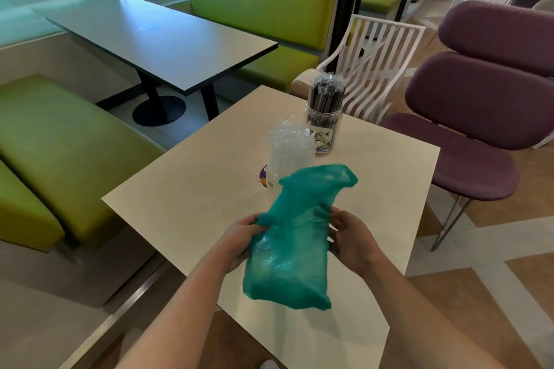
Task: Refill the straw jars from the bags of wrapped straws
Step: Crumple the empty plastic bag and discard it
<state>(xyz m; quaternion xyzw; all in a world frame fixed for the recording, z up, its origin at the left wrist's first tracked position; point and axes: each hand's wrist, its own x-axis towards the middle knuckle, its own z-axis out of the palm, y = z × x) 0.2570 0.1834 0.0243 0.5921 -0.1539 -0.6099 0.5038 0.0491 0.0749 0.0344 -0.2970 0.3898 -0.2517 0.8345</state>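
I hold the green bag (287, 252) above the tabletop (186, 189), left hand (239, 244) and right hand (349, 241) both gripping its sides; two straw-filled jars (323, 126) stand beyond.

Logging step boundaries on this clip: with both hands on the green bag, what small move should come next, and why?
Probably spread the bag's mouth. The left hand and right hand grip the teal plastic bag mid-body above the table; its top looks bunched. Both straw jars, clear and black, stand just beyond.
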